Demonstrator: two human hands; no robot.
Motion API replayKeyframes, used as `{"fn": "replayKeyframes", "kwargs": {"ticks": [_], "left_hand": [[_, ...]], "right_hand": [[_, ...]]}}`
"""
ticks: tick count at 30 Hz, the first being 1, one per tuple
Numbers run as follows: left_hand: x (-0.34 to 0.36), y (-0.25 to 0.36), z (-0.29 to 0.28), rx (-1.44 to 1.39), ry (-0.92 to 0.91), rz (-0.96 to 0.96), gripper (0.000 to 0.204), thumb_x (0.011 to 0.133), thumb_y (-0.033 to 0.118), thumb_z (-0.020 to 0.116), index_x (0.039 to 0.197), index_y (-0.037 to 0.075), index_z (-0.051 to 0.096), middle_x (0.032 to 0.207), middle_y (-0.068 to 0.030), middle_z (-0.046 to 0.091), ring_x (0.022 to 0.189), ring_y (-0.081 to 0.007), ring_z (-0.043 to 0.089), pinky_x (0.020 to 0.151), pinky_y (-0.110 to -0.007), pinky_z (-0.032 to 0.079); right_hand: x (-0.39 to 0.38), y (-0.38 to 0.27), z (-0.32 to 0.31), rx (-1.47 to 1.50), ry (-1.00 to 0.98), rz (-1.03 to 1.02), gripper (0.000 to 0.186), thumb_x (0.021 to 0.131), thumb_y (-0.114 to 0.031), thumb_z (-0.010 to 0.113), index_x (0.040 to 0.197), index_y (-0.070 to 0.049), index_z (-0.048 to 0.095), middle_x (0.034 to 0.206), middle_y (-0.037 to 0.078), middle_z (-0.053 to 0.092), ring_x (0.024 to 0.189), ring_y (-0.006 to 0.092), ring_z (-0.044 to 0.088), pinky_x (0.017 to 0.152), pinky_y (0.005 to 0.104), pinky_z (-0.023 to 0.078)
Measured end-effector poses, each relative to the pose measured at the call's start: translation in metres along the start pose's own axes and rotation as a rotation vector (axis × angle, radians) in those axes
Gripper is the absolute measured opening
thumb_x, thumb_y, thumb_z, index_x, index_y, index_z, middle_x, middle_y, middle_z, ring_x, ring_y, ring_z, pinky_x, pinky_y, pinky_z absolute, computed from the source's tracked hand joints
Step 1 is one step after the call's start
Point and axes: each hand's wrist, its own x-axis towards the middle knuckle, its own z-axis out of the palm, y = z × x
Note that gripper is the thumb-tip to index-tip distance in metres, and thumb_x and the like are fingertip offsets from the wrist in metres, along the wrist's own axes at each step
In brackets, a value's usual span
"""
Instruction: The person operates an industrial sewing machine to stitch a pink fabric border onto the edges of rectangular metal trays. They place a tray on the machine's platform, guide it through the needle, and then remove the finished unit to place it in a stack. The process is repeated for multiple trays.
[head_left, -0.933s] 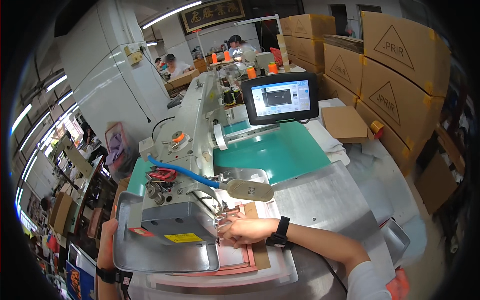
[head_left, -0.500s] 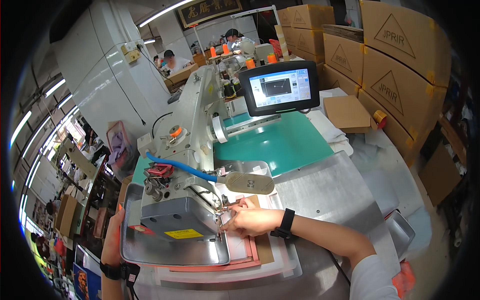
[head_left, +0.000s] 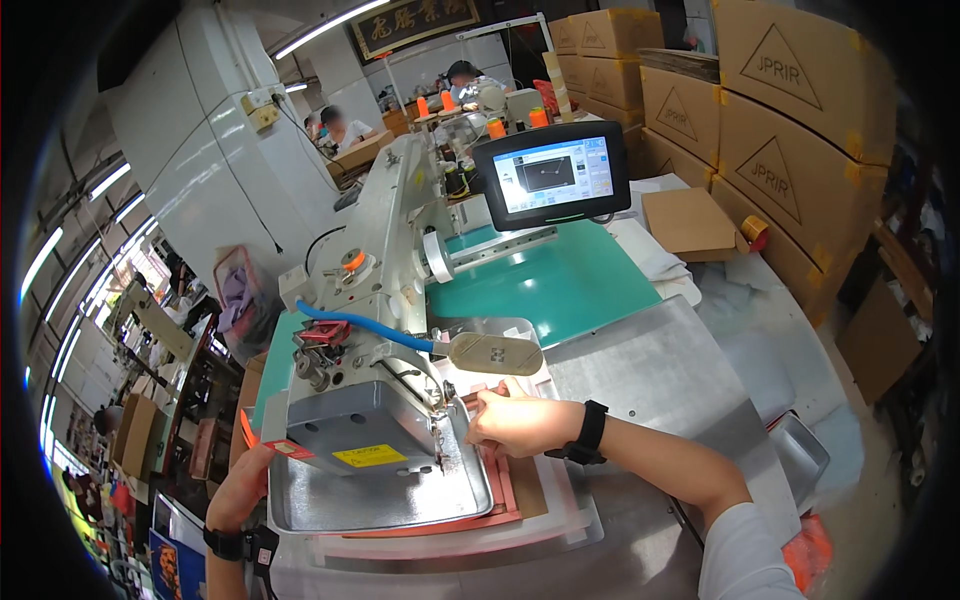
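Note:
A grey industrial sewing machine point(head_left: 350, 425) stands before me, its head over a shiny metal tray point(head_left: 390, 495). Just right of the needle area, my right hand point(head_left: 522, 420) is closed, fingertips bent down at the pink strips of a layered work piece point(head_left: 508, 492). What they pinch is hidden under the hand. My left hand point(head_left: 243, 485) is at the left edge of the tray, its fingers partly hidden behind the machine head. Beneath the tray and the pink strips lies a clear sheet point(head_left: 575, 530).
A green plate point(head_left: 560, 280) lies behind the sewing head, with a lit control screen point(head_left: 548, 175) above it. A blue hose point(head_left: 370, 335) leads to a flat beige paddle point(head_left: 497, 354) over the work. Cardboard boxes point(head_left: 770, 170) are stacked at the right. People work at the back.
The metal tray has slid right beneath the machine head, covering more of the pink strips. My right hand has shifted right, away from the needle; my left hand has moved slightly right and nearer.

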Motion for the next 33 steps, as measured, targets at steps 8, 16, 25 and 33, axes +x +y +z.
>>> {"fn": "replayKeyframes", "kwargs": {"ticks": [8, 16, 25, 33], "left_hand": [[0.042, -0.156, 0.004, 0.478, 0.175, 0.216, 0.044, 0.102, 0.026, 0.036, 0.133, -0.004, 0.047, 0.130, -0.0134, 0.053, 0.120, -0.0267, 0.048, 0.104, -0.035, 0.035], [0.057, -0.172, 0.029, 0.401, 0.131, 0.268, 0.054, 0.101, 0.016, 0.040, 0.149, -0.002, 0.023, 0.151, -0.0151, 0.033, 0.142, -0.0251, 0.026, 0.115, -0.032, 0.018], [0.079, -0.122, 0.008, 0.235, -0.030, 0.274, 0.044, 0.102, 0.024, 0.042, 0.139, 0.000, 0.041, 0.140, -0.0162, 0.047, 0.132, -0.0272, 0.041, 0.109, -0.036, 0.031], [0.099, -0.137, 0.018, 0.324, -0.190, 0.258, 0.062, 0.095, 0.019, 0.056, 0.147, 0.002, 0.028, 0.151, -0.0157, 0.033, 0.141, -0.0261, 0.029, 0.114, -0.037, 0.025]], "right_hand": [[-0.009, -0.005, -0.017, 0.124, 0.099, -0.099, 0.006, 0.074, -0.002, 0.059, 0.075, -0.002, 0.053, 0.070, 0.011, 0.054, 0.071, 0.0315, 0.054, 0.067, 0.0424, 0.046], [-0.006, -0.016, -0.006, -0.078, 0.298, -0.113, 0.008, 0.079, 0.001, 0.057, 0.081, -0.002, 0.050, 0.072, 0.012, 0.057, 0.069, 0.0296, 0.058, 0.071, 0.0355, 0.049], [-0.022, -0.038, 0.025, 1.172, 0.565, 0.218, 0.013, 0.097, -0.009, 0.055, 0.087, -0.007, 0.049, 0.109, 0.011, 0.064, 0.111, 0.0193, 0.058, 0.103, 0.0362, 0.042], [0.003, -0.050, 0.034, 1.257, 0.555, 0.345, 0.009, 0.103, -0.007, 0.043, 0.095, -0.006, 0.039, 0.083, 0.007, 0.055, 0.088, 0.0173, 0.061, 0.083, 0.0315, 0.048]]}}
